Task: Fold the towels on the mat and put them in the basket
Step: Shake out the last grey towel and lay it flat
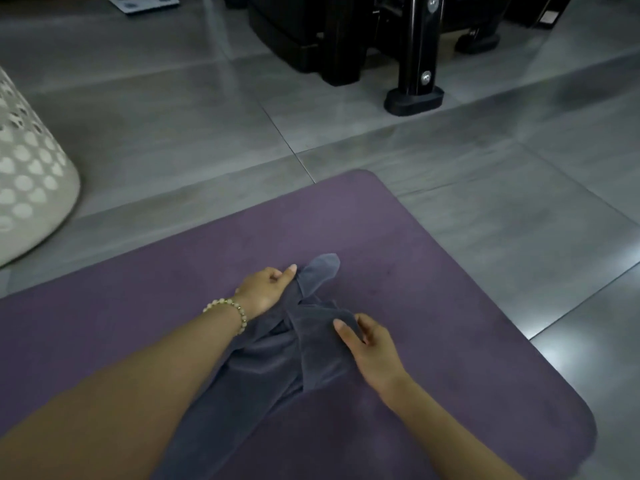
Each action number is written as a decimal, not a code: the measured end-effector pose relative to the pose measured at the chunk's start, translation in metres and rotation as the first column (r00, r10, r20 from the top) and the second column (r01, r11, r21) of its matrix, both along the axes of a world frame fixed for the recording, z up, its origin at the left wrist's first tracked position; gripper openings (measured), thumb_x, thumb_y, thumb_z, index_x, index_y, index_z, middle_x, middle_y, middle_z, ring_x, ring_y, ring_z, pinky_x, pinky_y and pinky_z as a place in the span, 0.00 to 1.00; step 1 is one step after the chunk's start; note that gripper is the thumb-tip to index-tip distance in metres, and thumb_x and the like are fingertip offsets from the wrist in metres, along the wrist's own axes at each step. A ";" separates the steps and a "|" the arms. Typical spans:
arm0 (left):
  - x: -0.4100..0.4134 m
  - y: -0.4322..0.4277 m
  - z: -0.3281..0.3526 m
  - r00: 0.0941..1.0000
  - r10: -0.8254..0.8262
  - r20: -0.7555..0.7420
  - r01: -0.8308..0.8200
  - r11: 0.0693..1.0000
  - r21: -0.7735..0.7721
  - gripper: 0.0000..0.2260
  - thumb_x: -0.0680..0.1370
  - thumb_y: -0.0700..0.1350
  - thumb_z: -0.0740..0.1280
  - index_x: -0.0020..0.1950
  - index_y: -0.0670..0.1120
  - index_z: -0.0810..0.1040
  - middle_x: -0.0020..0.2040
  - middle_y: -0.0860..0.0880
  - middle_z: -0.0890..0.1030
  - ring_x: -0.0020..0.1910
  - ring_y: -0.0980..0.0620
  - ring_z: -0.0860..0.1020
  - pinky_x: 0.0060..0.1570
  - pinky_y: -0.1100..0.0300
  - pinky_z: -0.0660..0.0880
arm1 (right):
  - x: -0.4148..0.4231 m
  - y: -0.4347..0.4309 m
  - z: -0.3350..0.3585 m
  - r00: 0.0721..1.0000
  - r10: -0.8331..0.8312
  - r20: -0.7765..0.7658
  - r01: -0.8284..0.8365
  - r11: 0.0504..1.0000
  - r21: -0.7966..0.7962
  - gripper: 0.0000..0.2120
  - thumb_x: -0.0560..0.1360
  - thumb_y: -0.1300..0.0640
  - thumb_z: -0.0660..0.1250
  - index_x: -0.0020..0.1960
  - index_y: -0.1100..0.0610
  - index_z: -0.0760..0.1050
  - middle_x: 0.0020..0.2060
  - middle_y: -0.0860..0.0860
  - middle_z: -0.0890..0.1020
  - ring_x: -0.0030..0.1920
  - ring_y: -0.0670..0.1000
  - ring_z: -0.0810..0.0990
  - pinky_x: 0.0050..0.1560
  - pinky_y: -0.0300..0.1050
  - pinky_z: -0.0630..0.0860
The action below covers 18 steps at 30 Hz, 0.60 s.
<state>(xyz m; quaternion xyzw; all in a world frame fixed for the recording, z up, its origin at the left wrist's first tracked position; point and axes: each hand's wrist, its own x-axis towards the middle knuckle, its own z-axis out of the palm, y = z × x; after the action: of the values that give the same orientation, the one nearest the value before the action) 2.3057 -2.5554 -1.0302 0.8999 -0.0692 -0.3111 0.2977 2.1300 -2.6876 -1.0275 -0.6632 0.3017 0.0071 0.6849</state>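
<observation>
A dark grey towel (273,362) lies bunched and twisted on the purple mat (433,306), one corner pointing away from me. My left hand (266,287), with a bead bracelet on the wrist, pinches the towel's far part near that corner. My right hand (367,341) grips a fold on the towel's right side. My left forearm covers the towel's lower left part. The white perforated basket (27,174) stands on the floor at the far left, off the mat, only partly in view.
Grey floor tiles (502,174) surround the mat. Black furniture legs and a base (414,98) stand beyond the mat's far corner. A flat pale object (142,2) lies on the floor at the top left.
</observation>
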 end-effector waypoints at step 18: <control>0.051 -0.101 0.039 0.935 0.109 0.337 -0.045 0.980 -0.192 0.15 0.79 0.45 0.64 0.65 0.45 0.72 0.58 0.40 0.77 0.61 0.42 0.74 0.56 0.61 0.71 | -0.096 -0.163 -0.009 0.993 -0.046 -0.111 -0.007 0.899 -0.437 0.08 0.72 0.53 0.73 0.34 0.51 0.80 0.24 0.46 0.69 0.28 0.44 0.68 0.32 0.40 0.68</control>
<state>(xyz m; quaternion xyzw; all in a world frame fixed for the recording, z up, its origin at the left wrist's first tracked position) 2.3567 -2.6563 -0.9916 0.9117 -0.1130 -0.1288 0.3734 2.0336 -2.8508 -1.0363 -0.7952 0.3425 -0.0282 0.4995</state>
